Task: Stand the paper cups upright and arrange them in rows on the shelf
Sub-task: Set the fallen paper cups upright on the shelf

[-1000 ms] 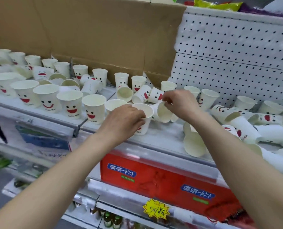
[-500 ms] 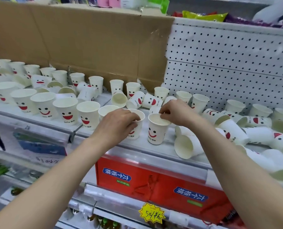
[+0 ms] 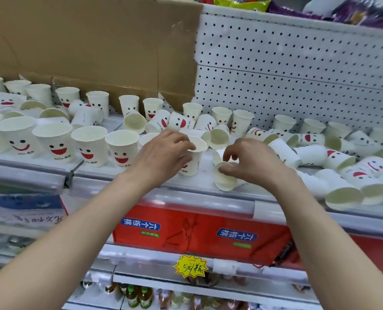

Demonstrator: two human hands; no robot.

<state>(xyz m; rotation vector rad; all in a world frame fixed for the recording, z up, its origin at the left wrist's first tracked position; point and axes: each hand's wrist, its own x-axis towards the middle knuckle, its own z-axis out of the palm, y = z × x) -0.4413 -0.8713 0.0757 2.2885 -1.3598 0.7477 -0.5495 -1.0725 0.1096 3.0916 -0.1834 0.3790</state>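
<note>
Your right hand point(image 3: 251, 162) has left the standing cup and moved onto a tipped cup point(image 3: 226, 182) just right of the front row point(image 3: 90, 148), its mouth facing you. Its grip pinches that cup near the rim. Your left hand point(image 3: 163, 153) has its grip curled round the upright cup point(image 3: 195, 164) ending that row. Fallen cups point(image 3: 342, 193) litter the shelf point(image 3: 141, 184) further right of the row.

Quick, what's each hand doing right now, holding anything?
Left hand: gripping an upright paper cup by its rim.
Right hand: pinching a tipped-over cup at its rim.
</note>
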